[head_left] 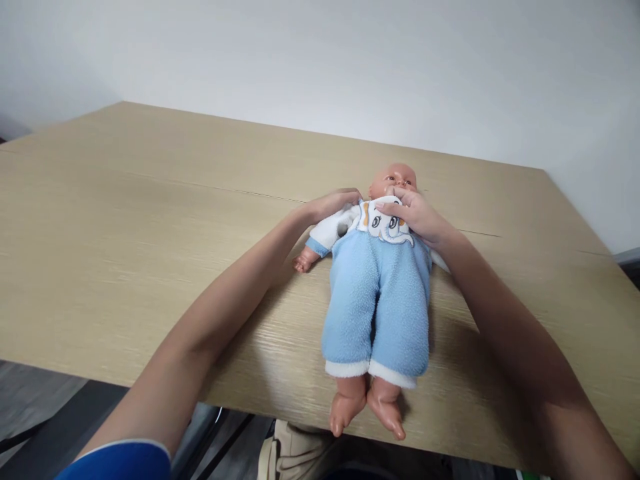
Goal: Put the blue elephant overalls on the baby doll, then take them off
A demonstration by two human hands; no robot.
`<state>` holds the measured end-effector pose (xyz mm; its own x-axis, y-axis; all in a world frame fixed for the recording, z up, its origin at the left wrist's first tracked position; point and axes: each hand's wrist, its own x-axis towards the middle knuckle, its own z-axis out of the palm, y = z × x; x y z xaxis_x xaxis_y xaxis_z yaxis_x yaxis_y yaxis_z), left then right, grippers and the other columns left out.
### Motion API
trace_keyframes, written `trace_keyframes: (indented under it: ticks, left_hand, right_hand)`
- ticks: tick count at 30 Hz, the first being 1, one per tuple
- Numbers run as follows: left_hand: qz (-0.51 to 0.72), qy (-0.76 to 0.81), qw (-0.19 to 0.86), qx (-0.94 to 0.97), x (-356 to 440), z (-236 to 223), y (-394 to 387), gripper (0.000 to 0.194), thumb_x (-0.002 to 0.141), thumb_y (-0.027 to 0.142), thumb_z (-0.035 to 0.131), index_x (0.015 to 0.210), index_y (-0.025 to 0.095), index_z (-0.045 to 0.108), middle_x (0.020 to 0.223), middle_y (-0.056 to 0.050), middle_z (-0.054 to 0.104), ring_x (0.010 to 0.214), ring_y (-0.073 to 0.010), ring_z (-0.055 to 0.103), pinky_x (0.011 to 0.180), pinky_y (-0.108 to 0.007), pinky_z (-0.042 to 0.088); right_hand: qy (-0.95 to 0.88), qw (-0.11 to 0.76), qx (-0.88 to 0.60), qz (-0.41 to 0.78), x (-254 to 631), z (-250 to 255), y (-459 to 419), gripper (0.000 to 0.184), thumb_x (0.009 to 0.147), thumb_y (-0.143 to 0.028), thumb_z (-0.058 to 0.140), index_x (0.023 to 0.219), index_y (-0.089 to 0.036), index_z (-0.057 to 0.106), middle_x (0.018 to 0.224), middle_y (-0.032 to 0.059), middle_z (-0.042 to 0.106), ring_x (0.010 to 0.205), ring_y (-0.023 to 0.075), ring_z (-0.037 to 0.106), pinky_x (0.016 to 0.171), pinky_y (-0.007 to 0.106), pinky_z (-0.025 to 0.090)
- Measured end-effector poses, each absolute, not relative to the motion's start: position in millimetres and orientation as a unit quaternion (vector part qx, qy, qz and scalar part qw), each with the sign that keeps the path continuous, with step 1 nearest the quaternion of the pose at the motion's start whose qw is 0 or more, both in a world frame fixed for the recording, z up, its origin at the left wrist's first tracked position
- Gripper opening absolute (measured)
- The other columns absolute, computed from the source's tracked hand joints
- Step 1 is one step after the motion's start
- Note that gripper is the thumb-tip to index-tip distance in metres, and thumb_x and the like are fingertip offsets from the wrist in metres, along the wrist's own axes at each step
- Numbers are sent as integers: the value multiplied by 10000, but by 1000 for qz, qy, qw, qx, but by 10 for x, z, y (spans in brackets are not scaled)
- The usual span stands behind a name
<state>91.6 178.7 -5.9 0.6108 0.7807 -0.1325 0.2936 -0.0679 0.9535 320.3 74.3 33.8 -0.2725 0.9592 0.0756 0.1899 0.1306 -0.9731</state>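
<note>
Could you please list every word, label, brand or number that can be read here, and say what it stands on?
No readable text anywhere.
Outfit: only an animal face on the chest, partly covered by the right hand.
Table: no markings that read as text.

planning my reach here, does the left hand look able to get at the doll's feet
Probably yes: the left hand is up by the doll's shoulder, but the feet lie bare near the table's front edge, with nothing over them.
</note>
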Motion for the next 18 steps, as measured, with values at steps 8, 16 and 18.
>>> trace_keyframes:
  ticks: [8, 16, 18]
  left_hand:
    - [155, 450, 396, 785, 745, 171, 1680, 477, 880, 600, 711, 1109, 205, 572, 1119, -97, 672, 1079, -320, 648, 923, -397, 493]
    - [137, 374, 411, 820, 655, 126, 1707, 504, 932, 620, 674, 1235, 217, 674, 1233, -98, 759, 1191, -318, 679, 1044, -394, 522]
    - [128, 367, 408, 826, 627, 147, 1704, 533, 952, 631, 666, 1295, 224, 688, 1260, -102, 770, 1221, -330, 679, 1082, -410, 517]
  right_hand:
    - [-755, 187, -561, 285, 3500, 501, 722, 430, 1066, -616, 718, 867, -242, 650, 960, 76, 760, 938, 299, 661, 805, 385, 444]
    - [-783, 167, -538, 263, 3502, 430, 750, 406, 1067, -635, 701, 996, -236, 724, 1107, 95, 821, 1012, 322, 710, 860, 392, 478]
    - [-785, 166, -534, 267, 3518, 423, 755, 431, 1065, -658, 694, 995, -235, 727, 1098, 90, 820, 1013, 317, 714, 865, 389, 484]
